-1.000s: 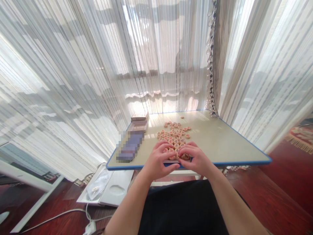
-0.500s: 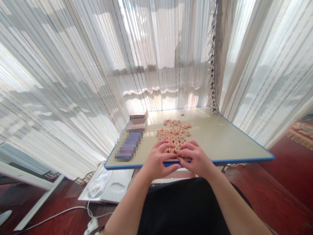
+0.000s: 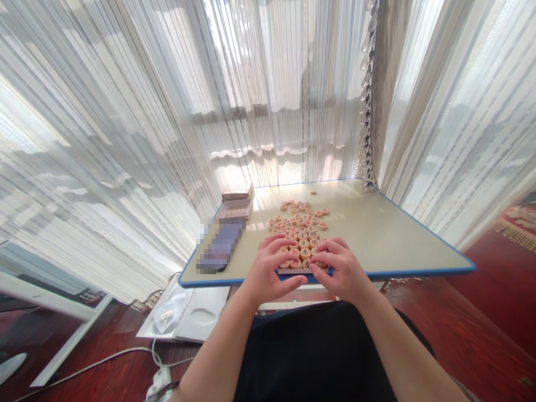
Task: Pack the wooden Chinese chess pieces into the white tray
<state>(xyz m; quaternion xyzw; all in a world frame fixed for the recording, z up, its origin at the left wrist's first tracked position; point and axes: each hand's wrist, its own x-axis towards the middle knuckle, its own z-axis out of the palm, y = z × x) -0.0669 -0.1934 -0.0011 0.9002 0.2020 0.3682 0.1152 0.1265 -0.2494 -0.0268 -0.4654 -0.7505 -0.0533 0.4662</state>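
Round wooden Chinese chess pieces point(image 3: 305, 253) with red and black characters stand in close rows in a shallow tray point(image 3: 288, 271) at the table's near edge. My left hand point(image 3: 273, 267) curves over the tray's left side, fingers spread and thumb stretched out below the rows. It is open, and no piece shows in it. On the right side, my right hand point(image 3: 341, 267) has its fingertips over the nearest rows, thumb beside a piece in the front row. Its thumb and fingers are apart. The pieces under its fingers are partly hidden.
Loose pieces point(image 3: 300, 216) lie scattered beyond the rows, with one point(image 3: 313, 192) near the far edge. A blurred-out dark flat object point(image 3: 221, 245) and a pale open box point(image 3: 235, 209) lie on the table's left point(image 3: 397, 240). Sheer curtains point(image 3: 268, 84) hang behind.
My right hand has shifted slightly right and its thumb and fingertips have parted a little. More of the front row now shows between my hands. The view has moved slightly.
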